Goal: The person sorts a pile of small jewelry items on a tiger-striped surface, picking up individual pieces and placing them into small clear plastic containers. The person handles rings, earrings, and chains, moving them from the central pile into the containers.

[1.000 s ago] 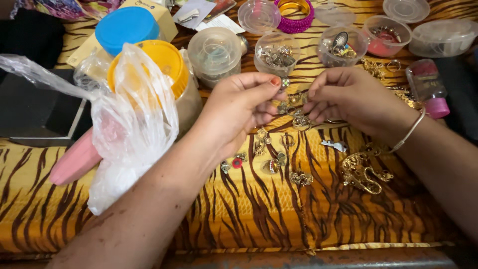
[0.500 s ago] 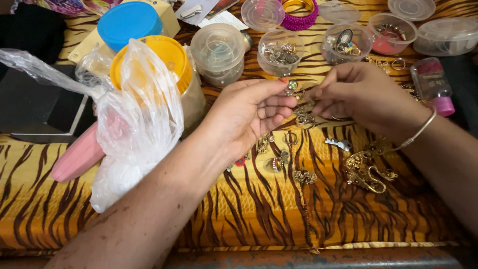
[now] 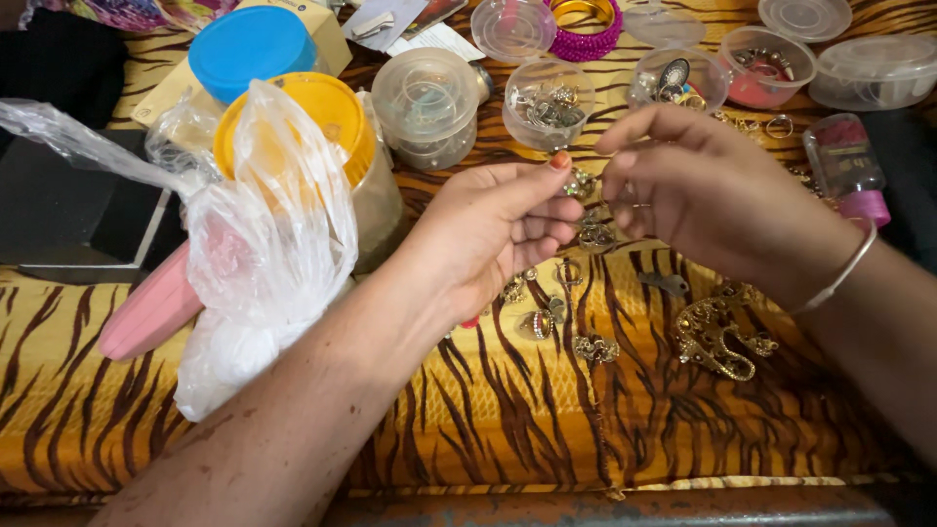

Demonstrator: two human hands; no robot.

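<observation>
My left hand (image 3: 488,234) reaches in from the lower left and pinches a small metal jewellery piece (image 3: 583,182) between its thumb and fingers. My right hand (image 3: 722,195), with a thin silver bangle (image 3: 845,272) on its wrist, is raised just right of that piece. Its forefinger is lifted and its other fingers are curled; I cannot tell whether they hold anything. Below both hands, several loose rings and earrings (image 3: 595,346) lie on the tiger-striped cloth (image 3: 488,420), next to an ornate gold piece (image 3: 717,342).
Behind the hands stand clear round tubs of jewellery (image 3: 545,102), a lidded clear tub (image 3: 427,93), a yellow-lidded jar (image 3: 303,122) and a blue lid (image 3: 249,49). A clear plastic bag (image 3: 264,244) drapes over a pink object (image 3: 151,307). A pink-capped bottle (image 3: 844,166) lies at the right, a black box (image 3: 68,205) at the left.
My right hand has lifted and pulled slightly right, its forefinger now raised off the small piece. My left hand still pinches the piece and has dropped a little lower.
</observation>
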